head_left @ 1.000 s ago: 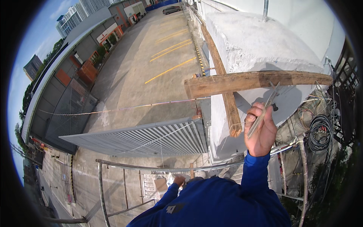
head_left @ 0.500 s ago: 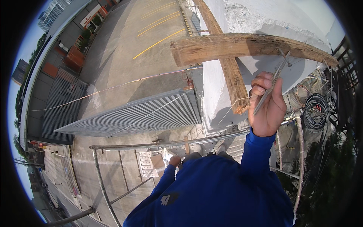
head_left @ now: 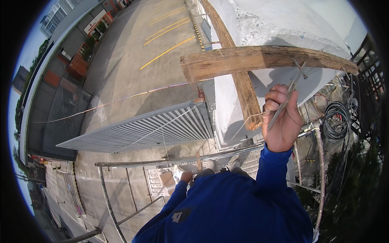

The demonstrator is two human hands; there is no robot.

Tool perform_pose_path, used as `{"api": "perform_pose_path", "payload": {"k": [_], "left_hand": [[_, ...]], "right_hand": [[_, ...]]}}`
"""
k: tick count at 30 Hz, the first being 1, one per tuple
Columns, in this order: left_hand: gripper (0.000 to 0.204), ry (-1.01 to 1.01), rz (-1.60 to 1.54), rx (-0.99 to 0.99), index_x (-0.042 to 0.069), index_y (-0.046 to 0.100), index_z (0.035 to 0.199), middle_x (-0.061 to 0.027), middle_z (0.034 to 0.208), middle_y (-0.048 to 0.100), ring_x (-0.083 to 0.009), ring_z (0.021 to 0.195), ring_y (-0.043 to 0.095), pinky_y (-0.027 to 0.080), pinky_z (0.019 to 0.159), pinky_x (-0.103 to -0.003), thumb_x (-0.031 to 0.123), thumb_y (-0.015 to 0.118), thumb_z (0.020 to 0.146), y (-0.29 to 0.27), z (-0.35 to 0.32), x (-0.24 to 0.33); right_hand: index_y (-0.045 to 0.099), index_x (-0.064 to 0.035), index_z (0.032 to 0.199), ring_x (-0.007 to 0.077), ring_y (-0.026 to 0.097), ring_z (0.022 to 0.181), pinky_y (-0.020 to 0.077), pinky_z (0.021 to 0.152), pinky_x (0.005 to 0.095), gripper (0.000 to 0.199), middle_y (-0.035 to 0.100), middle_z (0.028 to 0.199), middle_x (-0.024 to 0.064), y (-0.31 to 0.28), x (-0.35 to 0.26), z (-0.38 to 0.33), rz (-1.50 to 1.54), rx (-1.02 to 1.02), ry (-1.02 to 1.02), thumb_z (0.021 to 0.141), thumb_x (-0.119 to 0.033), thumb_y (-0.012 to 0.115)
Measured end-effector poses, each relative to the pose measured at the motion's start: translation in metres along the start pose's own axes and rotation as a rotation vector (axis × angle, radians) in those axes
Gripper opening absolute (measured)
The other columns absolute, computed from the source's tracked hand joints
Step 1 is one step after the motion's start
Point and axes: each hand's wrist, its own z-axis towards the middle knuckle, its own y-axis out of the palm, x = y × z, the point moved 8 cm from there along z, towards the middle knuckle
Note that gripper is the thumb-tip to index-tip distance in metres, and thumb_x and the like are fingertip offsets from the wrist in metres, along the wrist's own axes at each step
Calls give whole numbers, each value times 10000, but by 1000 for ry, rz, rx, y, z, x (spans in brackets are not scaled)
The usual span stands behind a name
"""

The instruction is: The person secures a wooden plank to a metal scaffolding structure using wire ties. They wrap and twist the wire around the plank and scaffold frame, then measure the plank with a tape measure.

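My right hand [head_left: 281,119] is raised and closed around a thin metal tool [head_left: 288,97] whose tip reaches up to the horizontal wooden beam [head_left: 259,60]. A thin pale wire [head_left: 251,118] loops from the hand toward the upright wooden plank [head_left: 243,95] fixed against the white concrete pillar [head_left: 279,24]. My left hand [head_left: 186,177] hangs low by my waist and touches a pale object [head_left: 168,178]; what it is I cannot tell. Blue sleeves cover both arms.
I stand high up on metal scaffold tubes [head_left: 162,162]. Far below lie a grey corrugated roof [head_left: 150,129] and a paved lot with yellow lines [head_left: 162,40]. Coiled black cables [head_left: 336,125] hang at the right by a railing [head_left: 370,69].
The view has tilted and moved nearer the beam. My right hand with the tool has risen closer to the beam. The left hand stays low at my waist.
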Motion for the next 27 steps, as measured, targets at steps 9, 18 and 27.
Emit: {"api": "perform_pose_path", "payload": {"k": [9,18,27], "left_hand": [[129,-12,66,-21,133,692,829,-68,830,684,-274,812,671,523,672,-406,212,592,809,16,4,-7],[107,-38,-75,-12,116,657,801,-107,839,669,-295,864,662,528,710,-429,149,557,818,4,-11,31],[126,92,-97,-40,78,659,866,-90,812,665,-277,769,665,537,637,-412,175,599,812,20,-13,13]], "right_hand": [[511,-12,1123,173,523,934,475,819,354,255,498,1024,65,-2,-2,-1,23,35,18,1001,-235,494],[412,-40,1098,174,493,934,467,852,359,223,438,1005,55,4,-4,-4,35,10,79,1007,-231,484],[407,-30,1102,180,492,937,451,849,359,230,438,1020,68,11,-2,1,73,-12,86,1009,-227,481]]}}
